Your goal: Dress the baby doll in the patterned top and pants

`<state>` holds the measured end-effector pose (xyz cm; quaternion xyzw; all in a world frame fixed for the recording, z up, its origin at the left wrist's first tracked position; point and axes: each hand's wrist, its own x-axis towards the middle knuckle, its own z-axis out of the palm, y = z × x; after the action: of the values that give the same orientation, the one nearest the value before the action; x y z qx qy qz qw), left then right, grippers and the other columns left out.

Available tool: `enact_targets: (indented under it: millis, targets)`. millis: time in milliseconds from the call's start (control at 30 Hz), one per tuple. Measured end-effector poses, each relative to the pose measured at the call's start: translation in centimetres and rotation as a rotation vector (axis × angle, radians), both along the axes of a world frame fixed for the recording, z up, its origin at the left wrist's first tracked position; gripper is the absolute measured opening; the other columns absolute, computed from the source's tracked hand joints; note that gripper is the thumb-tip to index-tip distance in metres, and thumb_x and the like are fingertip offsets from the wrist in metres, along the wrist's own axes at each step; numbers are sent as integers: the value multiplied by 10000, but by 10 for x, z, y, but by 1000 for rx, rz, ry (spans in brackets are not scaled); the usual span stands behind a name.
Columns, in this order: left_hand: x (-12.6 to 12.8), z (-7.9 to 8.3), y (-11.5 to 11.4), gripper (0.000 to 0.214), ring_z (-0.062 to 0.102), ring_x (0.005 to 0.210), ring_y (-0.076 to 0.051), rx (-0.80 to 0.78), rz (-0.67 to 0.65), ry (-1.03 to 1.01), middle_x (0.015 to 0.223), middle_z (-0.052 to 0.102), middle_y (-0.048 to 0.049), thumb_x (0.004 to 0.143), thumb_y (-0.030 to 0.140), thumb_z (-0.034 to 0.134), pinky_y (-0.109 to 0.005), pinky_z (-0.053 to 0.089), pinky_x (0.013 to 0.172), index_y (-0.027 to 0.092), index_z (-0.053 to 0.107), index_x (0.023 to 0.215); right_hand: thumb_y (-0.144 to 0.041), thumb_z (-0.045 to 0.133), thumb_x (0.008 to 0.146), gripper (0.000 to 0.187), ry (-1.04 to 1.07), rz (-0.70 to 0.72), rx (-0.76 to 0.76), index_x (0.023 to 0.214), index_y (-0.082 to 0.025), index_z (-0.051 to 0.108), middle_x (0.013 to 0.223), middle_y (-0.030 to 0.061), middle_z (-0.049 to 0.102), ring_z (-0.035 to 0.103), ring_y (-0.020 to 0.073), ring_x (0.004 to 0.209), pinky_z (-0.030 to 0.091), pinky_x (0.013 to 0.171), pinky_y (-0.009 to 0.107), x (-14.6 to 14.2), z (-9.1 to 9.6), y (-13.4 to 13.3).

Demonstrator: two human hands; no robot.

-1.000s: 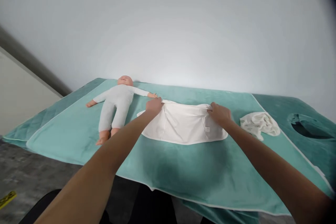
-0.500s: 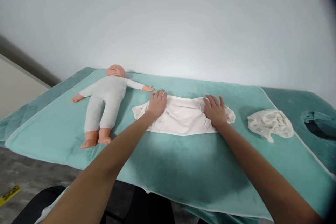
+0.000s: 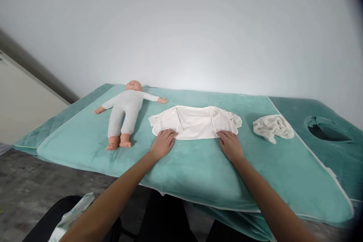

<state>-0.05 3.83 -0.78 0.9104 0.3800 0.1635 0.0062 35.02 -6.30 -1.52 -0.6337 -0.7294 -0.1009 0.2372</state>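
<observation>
A white baby shirt (image 3: 195, 121) lies spread on the mat, its short patterned sleeves sticking out at both sides. At its near left corner, my left hand (image 3: 163, 143) has its fingers closed over the hem. My right hand (image 3: 230, 144) does the same at the near right corner, thumb low beside the edge. The undersides of both hands are hidden. To the left a baby doll (image 3: 126, 104) in a pale body suit lies on its back, arms spread. A crumpled white patterned cloth garment (image 3: 273, 126) rests at the right.
A teal padded mat (image 3: 193, 174) covers the table up to the white wall (image 3: 198, 38). At the far right the teal cover has a dark oval opening (image 3: 326, 133). A white panel (image 3: 25, 106) stands at the left. A patterned white packet (image 3: 73, 213) lies by my leg.
Both hands have drawn back toward me, from the middle of the baby shirt to its near hem. The camera view has shifted slightly; the doll and crumpled garment stay in place.
</observation>
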Motion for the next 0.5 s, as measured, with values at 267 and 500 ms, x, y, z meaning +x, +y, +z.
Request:
enact_targets:
  millis: [267, 500]
  targets:
    - [1, 16, -22, 198, 600, 940, -280, 86, 100, -1, 941, 673, -109, 850, 140, 476, -437, 486, 857, 193, 655, 916, -117, 493, 870, 225, -51, 39, 52, 847, -246, 677, 928, 71, 691, 585, 249, 924, 401, 868, 385, -6, 4, -13]
    - [-14, 33, -6, 236, 621, 1001, -273, -43, 437, -286, 997, 681, -94, 929, 275, 400, -430, 497, 918, 235, 633, 924, -335, 487, 901, 299, 308, -88, 25, 1145, -245, 635, 1104, 107, 674, 601, 292, 1048, 473, 903, 460, 37, -9, 0]
